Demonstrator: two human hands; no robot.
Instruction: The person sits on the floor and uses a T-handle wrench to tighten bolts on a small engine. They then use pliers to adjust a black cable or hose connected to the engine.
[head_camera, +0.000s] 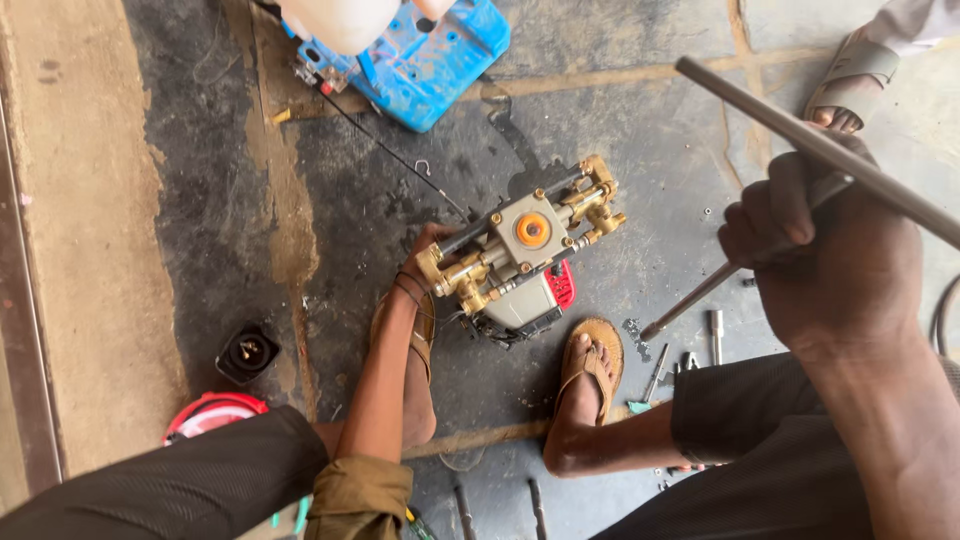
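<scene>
Your left hand (432, 245) is gripping the pump (525, 255) at its 9 o'clock side on the floor (340, 190). Your right hand (835, 245) is holding a rod (700, 290) closed-fisted at 3 o'clock. The pump is looking assembled; loose tools (700, 350) are lying nearby.

Stained concrete floor (180, 180) bears a brass pump (520, 255), blue casing (425, 60), loose tools (700, 345).

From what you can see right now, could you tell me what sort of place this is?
Probably an informal repair workshop on open ground: a small pump engine with brass fittings stands on an oil-stained concrete floor, with loose sockets and bits scattered beside it, and the right hand grips a long metal tool.
</scene>
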